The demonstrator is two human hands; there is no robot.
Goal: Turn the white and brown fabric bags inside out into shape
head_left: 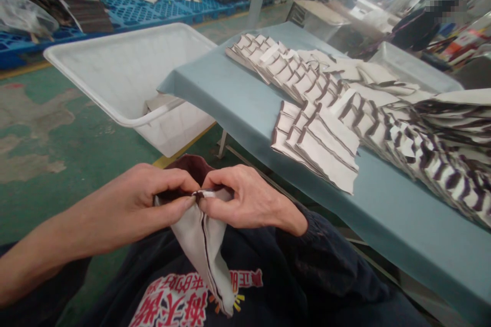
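Fabric pieces (318, 148) on bench (230, 97); tub (126, 66) on floor L of it; L hand (146, 204), R hand (249, 199) w/ held piece (199, 240) in front.

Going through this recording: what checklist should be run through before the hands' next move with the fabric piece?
1. Grip: left hand and right hand both pinch the fabric piece at its top edge: ok.
2. Piece hangs over the lap, apart from the table: ok.
3. The spot under the fingertips is covered by them: cannot tell.
4. Stacked pieces lie in overlapping rows on the table: ok.
5. White tub stands beside the table; what lies in it: cannot tell.
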